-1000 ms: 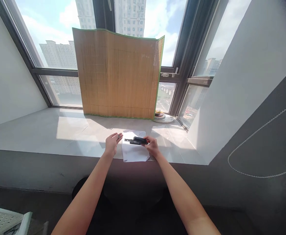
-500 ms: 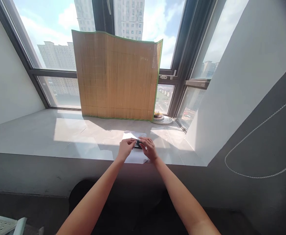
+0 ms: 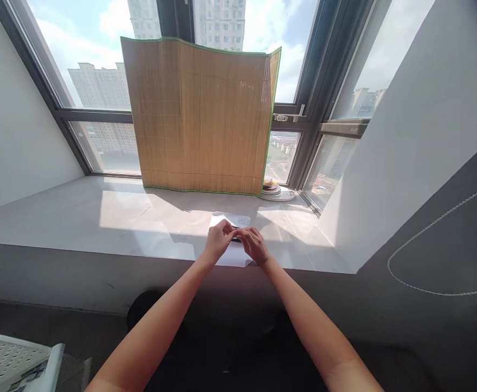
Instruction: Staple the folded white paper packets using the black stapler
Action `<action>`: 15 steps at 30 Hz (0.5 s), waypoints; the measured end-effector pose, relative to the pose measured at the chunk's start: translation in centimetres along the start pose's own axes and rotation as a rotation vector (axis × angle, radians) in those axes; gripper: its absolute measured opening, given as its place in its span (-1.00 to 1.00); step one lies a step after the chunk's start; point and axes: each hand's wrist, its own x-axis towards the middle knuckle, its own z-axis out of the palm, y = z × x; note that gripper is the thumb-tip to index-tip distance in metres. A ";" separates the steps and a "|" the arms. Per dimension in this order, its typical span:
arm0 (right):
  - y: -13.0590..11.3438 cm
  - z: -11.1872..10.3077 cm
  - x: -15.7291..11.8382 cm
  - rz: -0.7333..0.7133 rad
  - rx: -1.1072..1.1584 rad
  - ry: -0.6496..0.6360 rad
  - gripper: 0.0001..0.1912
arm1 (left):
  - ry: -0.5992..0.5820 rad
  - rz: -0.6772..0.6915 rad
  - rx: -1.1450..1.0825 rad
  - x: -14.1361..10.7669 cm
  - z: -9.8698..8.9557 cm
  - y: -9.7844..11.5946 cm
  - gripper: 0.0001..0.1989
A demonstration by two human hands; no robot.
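My left hand point(image 3: 221, 238) and my right hand point(image 3: 254, 243) meet at the fingertips above the windowsill, both closed. Between and under the fingers shows a small, flat black object point(image 3: 235, 240), mostly covered; its kind cannot be made out. The left thumb and fingers are pinched, and whatever sits between them is hidden. Right fingers curl over the black object's edge. Beneath the hands lies a white sheet of paper point(image 3: 233, 260), with a grey printed or drawn patch near its far right corner.
A bamboo mat point(image 3: 205, 120) with green edging stands upright against the window. Beside its right foot are stacked plates or discs point(image 3: 277, 191). The pale sill point(image 3: 140, 239) ends just in front of the paper. A white perforated plastic item point(image 3: 13, 359) is low left; a cord point(image 3: 426, 234) hangs right.
My fingertips have come closer together and now cover more of the black object. My left hand has turned more upright. The whole view has shifted slightly.
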 end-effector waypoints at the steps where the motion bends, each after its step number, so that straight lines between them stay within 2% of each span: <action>1: 0.2 0.1 -0.1 0.043 -0.007 0.029 -0.78 | 0.052 0.029 0.117 0.5 -0.5 -0.6 -0.71; 3: 0.9 0.1 -0.2 0.183 -0.023 0.113 -0.81 | 0.141 0.041 0.380 2.0 -2.2 -2.6 -0.75; 4: 1.4 0.1 -0.3 0.273 -0.033 0.164 -0.80 | 0.166 0.000 0.518 2.9 -3.4 -4.0 -0.76; 6: 2.8 -0.5 -0.3 0.472 -0.041 0.241 -0.74 | 0.127 -0.158 0.763 4.6 -6.2 -7.2 -0.71; 7: 3.8 -1.0 -0.3 0.577 -0.029 0.257 -0.72 | 0.069 -0.244 0.848 5.2 -7.5 -8.9 -0.67; 9: 6.2 -2.3 -0.3 0.776 0.010 0.239 -0.71 | 0.000 -0.290 0.867 6.2 -9.8 -12.0 -0.62; 11: 9.0 -3.9 -0.3 0.923 0.028 0.201 -0.72 | -0.052 -0.321 0.858 6.8 -11.1 -14.6 -0.52; 15: 14.3 -6.1 -0.3 1.018 -0.064 0.188 -0.74 | -0.101 -0.383 0.822 7.7 -11.2 -18.1 -0.40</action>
